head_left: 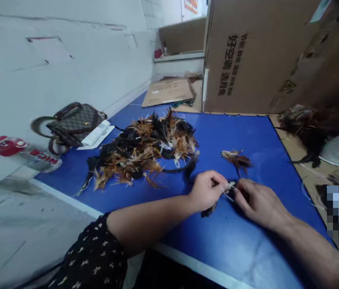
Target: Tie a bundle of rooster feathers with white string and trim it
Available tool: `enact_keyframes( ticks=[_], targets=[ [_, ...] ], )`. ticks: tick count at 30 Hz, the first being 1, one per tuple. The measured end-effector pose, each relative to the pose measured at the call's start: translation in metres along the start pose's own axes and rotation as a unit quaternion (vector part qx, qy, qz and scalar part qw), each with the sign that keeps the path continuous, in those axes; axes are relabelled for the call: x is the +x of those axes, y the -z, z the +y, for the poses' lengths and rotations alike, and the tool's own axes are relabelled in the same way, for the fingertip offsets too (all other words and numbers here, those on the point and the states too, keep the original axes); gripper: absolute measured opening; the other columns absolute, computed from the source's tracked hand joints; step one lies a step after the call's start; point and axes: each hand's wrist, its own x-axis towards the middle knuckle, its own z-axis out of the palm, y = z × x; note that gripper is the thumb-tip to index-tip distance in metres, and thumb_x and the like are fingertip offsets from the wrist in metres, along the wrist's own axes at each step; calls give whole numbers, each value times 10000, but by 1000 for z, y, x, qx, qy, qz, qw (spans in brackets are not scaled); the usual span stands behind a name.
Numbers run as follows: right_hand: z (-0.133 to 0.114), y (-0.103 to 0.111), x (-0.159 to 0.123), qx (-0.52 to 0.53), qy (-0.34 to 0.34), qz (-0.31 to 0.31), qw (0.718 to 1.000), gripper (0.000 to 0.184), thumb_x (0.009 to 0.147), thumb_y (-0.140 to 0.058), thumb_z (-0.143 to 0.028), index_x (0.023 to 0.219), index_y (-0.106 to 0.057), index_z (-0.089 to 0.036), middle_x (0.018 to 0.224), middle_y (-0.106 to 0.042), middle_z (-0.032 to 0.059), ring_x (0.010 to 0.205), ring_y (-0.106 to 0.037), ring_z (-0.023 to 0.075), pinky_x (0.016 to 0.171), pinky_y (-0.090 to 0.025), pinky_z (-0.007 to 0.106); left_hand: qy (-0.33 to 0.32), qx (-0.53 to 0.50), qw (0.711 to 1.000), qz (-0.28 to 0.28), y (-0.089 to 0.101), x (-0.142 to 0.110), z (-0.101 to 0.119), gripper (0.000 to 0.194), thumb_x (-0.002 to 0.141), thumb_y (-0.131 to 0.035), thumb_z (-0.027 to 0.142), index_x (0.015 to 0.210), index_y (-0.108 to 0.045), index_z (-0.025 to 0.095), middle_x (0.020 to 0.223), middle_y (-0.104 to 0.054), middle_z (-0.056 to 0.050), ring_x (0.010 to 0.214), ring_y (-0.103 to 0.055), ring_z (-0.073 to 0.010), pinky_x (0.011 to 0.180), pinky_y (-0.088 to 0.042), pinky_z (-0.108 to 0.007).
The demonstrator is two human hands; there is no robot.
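My left hand (pixel 206 190) and my right hand (pixel 258 200) meet over the blue table top (pixel 247 132), both pinched on the pale quill end of a small dark feather (pixel 228 188). The feather's dark tip pokes out below my left hand. A big pile of orange, black and white feathers (pixel 145 148) lies to the left of my hands. A small separate tuft of brown feathers (pixel 237 158) rests just beyond my fingers.
A large cardboard box (pixel 247 56) stands at the table's far edge, with flat cardboard (pixel 169 91) beside it. A brown handbag (pixel 73 122) and a red-labelled plastic bottle (pixel 25 152) lie at the left. More dark feathers (pixel 304 124) sit at the right.
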Motion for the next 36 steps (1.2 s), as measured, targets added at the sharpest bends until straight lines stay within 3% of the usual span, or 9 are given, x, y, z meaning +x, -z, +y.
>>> enact_keyframes(
  ticks=[3, 6, 10, 14, 21, 29, 36],
  targets=[
    [2, -2, 2, -8, -4, -1, 1000, 252, 1108, -458, -342, 883, -549, -271, 751, -675, 19, 591, -629, 193, 623, -358, 348, 8, -12, 999, 34, 0, 1, -4, 417, 835, -970, 482, 838, -687, 177, 971, -785, -91, 905, -737, -177, 905, -598, -352],
    [3, -3, 2, -10, -4, -1, 1000, 234, 1087, -471, -321, 875, -555, -267, 756, -689, 30, 593, -629, 193, 635, -354, 351, -12, -7, 999, 30, 0, 1, -4, 415, 863, -957, 488, 846, -679, 181, 992, -792, -91, 922, -744, -183, 918, -601, -363],
    [2, -4, 2, -8, -1, 3, 1000, 232, 1071, -484, -305, 863, -577, -263, 734, -690, 33, 592, -640, 197, 632, -351, 353, -47, 2, 998, -40, -2, -2, 0, 375, 931, -909, 470, 861, -690, 174, 1087, -810, -121, 1006, -761, -204, 956, -595, -372],
    [2, -6, 2, -4, 5, 6, 1000, 245, 1083, -500, -324, 864, -593, -264, 741, -700, 31, 608, -654, 204, 616, -326, 355, -15, -31, 993, -114, -4, -5, -1, 396, 967, -873, 524, 929, -688, 175, 1036, -805, -115, 979, -760, -192, 932, -592, -345],
    [3, -10, 2, -14, 26, -7, 1000, 191, 1074, -521, -254, 896, -591, -255, 811, -700, 29, 629, -627, 181, 622, -320, 339, 48, 25, 996, -64, -3, 0, -4, 360, 969, -816, 479, 899, -607, 194, 813, -748, -40, 690, -650, -119, 686, -510, -252],
    [4, -13, 2, -33, 54, -26, 998, 197, 1082, -519, -173, 925, -620, -237, 872, -696, 43, 703, -631, 178, 662, -351, 331, 7, 90, 995, -48, 3, -4, -6, 132, 964, -710, 295, 915, -622, 210, 781, -740, -8, 667, -646, -118, 663, -495, -239],
    [5, -12, 1, -26, 43, -19, 999, 212, 1112, -508, -229, 941, -633, -236, 871, -697, 45, 665, -599, 175, 636, -325, 337, 7, 116, 991, -64, 4, -4, 9, 164, 942, -770, 306, 883, -661, 198, 807, -760, -24, 712, -684, -134, 687, -533, -241]
  ],
)
